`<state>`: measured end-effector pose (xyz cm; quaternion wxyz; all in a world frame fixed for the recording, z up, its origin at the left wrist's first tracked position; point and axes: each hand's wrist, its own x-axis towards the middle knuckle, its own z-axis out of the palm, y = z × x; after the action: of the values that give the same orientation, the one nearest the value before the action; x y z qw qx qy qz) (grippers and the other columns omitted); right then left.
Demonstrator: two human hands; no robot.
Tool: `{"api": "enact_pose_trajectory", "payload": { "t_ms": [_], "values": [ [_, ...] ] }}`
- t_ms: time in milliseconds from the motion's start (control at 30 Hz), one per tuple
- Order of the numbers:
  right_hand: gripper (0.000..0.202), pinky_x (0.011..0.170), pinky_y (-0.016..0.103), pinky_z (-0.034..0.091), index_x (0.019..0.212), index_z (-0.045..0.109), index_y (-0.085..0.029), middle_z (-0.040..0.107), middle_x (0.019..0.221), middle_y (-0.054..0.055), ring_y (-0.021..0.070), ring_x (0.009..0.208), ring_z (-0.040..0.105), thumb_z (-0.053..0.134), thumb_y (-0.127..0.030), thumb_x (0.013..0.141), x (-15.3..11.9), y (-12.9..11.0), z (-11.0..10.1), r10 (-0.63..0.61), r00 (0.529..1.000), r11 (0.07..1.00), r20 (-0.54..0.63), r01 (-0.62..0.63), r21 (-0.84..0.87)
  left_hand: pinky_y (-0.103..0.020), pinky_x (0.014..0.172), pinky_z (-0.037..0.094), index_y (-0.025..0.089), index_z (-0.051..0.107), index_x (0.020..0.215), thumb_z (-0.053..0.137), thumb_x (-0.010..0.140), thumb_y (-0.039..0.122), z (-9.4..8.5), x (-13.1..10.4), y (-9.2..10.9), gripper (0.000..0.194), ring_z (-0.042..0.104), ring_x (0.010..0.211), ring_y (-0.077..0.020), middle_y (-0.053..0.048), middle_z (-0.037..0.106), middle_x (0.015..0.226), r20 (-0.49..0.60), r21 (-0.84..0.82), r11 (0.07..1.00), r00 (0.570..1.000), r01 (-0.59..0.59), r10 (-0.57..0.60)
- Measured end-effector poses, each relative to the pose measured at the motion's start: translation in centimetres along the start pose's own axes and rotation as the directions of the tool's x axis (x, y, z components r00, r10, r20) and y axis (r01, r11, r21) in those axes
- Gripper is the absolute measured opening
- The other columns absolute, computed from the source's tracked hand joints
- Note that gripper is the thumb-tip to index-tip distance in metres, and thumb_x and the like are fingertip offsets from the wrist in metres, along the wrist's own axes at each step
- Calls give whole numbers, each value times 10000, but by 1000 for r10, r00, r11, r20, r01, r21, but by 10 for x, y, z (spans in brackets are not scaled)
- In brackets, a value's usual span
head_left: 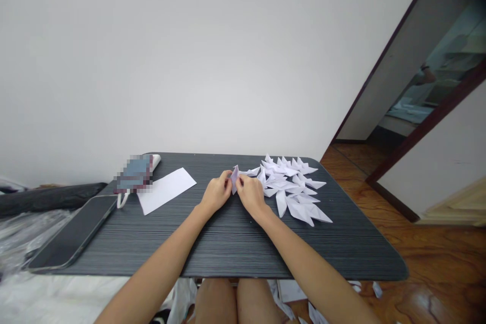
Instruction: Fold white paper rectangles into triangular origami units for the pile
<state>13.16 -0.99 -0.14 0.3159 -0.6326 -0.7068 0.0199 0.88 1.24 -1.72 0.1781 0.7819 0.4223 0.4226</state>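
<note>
Between my two hands, over the middle of the dark table, is a small folded white paper (235,180). My left hand (218,191) pinches its left side with closed fingers. From the right, my right hand (250,192) pinches its other side. Just right of my right hand lies a pile of folded white paper boats (292,187) with pointed ends, several of them overlapping. A flat white sheet (167,191) rests on the table to the left of my hands.
A phone (76,230) lies at the dark table's (243,258) left edge. Behind it are a blurred-out device (134,174) and a white cable (123,198). A white wall stands behind the table. Paper scraps (290,291) lie on the floor below.
</note>
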Motion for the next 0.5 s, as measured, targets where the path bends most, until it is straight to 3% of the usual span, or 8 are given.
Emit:
{"api": "enact_pose_trajectory", "payload": {
  "t_ms": [333, 400, 500],
  "values": [
    [274, 570, 273, 382, 739, 619, -160, 632, 655, 113, 199, 621, 590, 378, -262, 821, 6, 6, 2, 44, 998, 999, -39, -45, -20, -228, 588, 461, 190, 515, 1052, 442, 780, 227, 9, 1, 0, 284, 625, 638, -163, -40, 662, 734, -11, 70, 997, 1000, -29, 29],
    [271, 568, 274, 397, 738, 623, -158, 614, 588, 93, 186, 572, 583, 375, -231, 817, 8, 10, 1, 28, 999, 997, -30, -26, 71, -226, 567, 457, 181, 513, 1060, 428, 783, 215, 10, 2, -1, 293, 618, 607, -155, -37, 656, 702, -23, 90, 996, 1000, -13, 15],
    [274, 522, 264, 423, 886, 618, -164, 539, 433, 11, 142, 413, 533, 361, -236, 821, 10, 15, 2, -30, 998, 922, 61, 4, 387, -221, 532, 458, 158, 529, 1030, 411, 789, 229, 6, 4, -1, 277, 601, 544, -140, -28, 636, 633, -50, 18, 999, 998, 46, -45]
  ]
}}
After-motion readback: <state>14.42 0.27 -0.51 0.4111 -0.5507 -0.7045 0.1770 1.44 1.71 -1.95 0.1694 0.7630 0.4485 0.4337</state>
